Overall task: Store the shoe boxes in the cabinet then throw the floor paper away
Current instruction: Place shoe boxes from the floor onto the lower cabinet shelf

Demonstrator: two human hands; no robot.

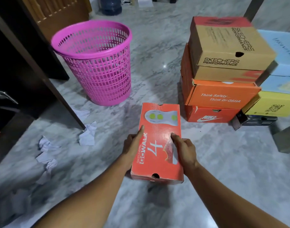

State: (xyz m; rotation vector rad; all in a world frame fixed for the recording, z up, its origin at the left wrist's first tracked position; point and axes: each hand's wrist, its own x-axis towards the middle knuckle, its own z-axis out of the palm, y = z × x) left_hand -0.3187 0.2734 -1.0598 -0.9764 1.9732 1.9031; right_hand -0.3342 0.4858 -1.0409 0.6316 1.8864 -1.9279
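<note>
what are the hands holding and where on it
Both hands, left and right, grip the red-orange cardboard Skechers GoWalk shoe box by its long sides, thumbs on the lid.

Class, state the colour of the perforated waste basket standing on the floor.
Pink: the waste basket shows clearly in the head view.

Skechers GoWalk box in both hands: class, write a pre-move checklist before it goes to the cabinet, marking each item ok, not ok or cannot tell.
1. Both hands hold the GoWalk box: left hand, right hand, thumbs on lid. Ok.
2. Lid closed flat. Ok.
3. Box clear of the Nike box stack. Ok.
4. Floor towards the cabinet free of crumpled paper. Not ok.
5. Free shelf space inside cabinet. Cannot tell.
6. Pink basket ready for paper. Ok.
</note>
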